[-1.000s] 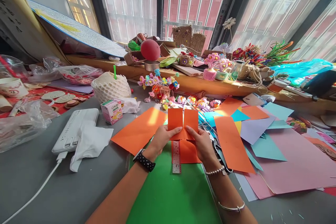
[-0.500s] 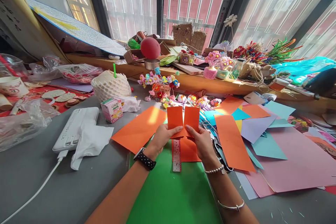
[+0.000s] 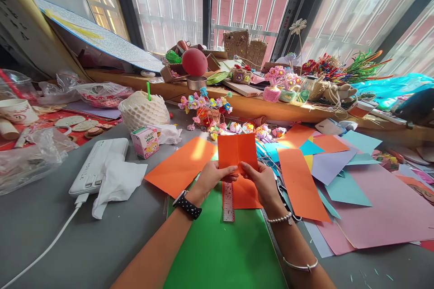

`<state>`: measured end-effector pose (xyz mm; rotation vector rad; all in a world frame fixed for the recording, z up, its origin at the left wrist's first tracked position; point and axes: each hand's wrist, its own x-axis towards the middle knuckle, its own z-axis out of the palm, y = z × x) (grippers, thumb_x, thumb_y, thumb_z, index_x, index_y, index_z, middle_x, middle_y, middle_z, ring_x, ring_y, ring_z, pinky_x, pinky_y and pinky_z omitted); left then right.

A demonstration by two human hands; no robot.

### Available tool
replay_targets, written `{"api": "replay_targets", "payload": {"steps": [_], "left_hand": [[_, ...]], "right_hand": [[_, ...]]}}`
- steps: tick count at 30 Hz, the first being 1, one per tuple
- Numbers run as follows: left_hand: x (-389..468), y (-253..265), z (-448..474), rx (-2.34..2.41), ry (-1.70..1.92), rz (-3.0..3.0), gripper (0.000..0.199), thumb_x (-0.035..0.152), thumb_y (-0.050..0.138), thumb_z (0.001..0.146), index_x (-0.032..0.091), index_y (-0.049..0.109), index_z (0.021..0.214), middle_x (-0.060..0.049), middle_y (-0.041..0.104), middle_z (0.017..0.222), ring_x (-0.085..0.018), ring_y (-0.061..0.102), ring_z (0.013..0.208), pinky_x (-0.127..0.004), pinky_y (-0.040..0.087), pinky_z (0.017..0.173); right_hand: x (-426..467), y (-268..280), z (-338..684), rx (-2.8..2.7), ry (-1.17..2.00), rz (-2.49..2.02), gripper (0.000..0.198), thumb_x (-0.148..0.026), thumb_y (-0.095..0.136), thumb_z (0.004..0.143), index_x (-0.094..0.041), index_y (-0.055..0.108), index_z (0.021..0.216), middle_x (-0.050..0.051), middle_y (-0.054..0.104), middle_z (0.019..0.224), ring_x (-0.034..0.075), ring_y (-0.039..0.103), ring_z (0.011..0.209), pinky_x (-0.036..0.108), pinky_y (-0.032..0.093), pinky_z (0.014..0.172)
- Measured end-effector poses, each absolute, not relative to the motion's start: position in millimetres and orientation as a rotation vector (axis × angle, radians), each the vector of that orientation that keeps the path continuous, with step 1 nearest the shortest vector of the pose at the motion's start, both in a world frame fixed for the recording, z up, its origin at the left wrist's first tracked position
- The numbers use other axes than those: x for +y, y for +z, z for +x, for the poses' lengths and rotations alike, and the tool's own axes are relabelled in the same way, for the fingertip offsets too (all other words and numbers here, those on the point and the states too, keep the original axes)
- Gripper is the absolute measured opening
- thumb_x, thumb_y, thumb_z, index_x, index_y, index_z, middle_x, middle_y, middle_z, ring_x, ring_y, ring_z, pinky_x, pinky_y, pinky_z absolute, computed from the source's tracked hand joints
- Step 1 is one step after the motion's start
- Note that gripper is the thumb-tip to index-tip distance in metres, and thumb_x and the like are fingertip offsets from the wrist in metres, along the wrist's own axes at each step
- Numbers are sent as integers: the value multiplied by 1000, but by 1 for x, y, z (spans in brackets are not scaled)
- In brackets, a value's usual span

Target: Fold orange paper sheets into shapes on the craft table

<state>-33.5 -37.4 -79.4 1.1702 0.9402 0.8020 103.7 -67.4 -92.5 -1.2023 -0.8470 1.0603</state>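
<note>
My left hand [image 3: 210,178] and my right hand [image 3: 260,179] hold orange paper [image 3: 237,148] upright between thumbs and fingers, one at each lower side. A vertical line runs down its middle; whether it is one creased sheet or two pieces edge to edge, I cannot tell. Below the hands, another orange sheet [image 3: 247,196] lies on a green mat [image 3: 227,248]. A clear ruler with pink markings [image 3: 228,203] rests on the mat, its upper end hidden near the left fingers.
Orange sheets lie left [image 3: 179,169] and right [image 3: 300,185] of the mat. Further right are pink paper [image 3: 389,207] and blue pieces. At left are a white power bank [image 3: 98,162] with cable, a tissue [image 3: 118,185], a small pink box [image 3: 145,142] and a coconut [image 3: 144,110]. Paper flowers stand behind.
The two halves of the held orange paper, parted by a gap before, now meet along the middle line. My right hand has shifted slightly; the ruler and mat stayed put.
</note>
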Motion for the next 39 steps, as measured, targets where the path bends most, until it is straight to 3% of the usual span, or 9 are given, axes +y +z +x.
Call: {"api": "replay_targets", "payload": {"steps": [10, 15, 25, 35, 39], "left_hand": [[-36, -84, -32, 912, 830, 1153, 38, 35, 68, 61, 7, 63, 87, -11, 68, 76, -19, 64, 67, -30, 52, 67], [-36, -83, -32, 881, 817, 1176, 38, 33, 68, 63, 8, 62, 90, -10, 68, 80, -19, 64, 70, -30, 51, 69], [-36, -80, -34, 943, 966, 1109, 28, 34, 68, 61, 8, 63, 72, -7, 67, 65, -17, 63, 62, -28, 51, 65], [-33, -84, -32, 1187, 970, 1328, 36, 45, 54, 70, 10, 58, 73, -7, 62, 69, -21, 61, 70, -33, 47, 67], [-30, -89, -33, 1412, 1279, 1530, 41, 37, 59, 67, 14, 53, 100, -10, 56, 103, -25, 50, 100, -36, 41, 83]], "right_hand": [[-67, -93, 102, -696, 1159, -1154, 24, -30, 72, 54, -14, 64, 69, -1, 59, 56, 8, 50, 50, 24, 43, 56], [-68, -92, 103, -743, 1165, -1206, 25, -32, 72, 54, -12, 62, 64, -1, 58, 51, 8, 49, 46, 23, 42, 50], [-65, -93, 109, -512, 1124, -1158, 25, -29, 75, 52, -13, 63, 68, -1, 60, 58, 6, 50, 48, 19, 44, 51], [-67, -92, 104, -781, 1093, -1170, 25, -37, 66, 62, -13, 64, 70, 1, 62, 60, 9, 53, 49, 23, 44, 53], [-68, -91, 104, -853, 1105, -1184, 24, -37, 65, 63, -14, 62, 66, 0, 60, 56, 8, 50, 47, 22, 42, 50]]}}
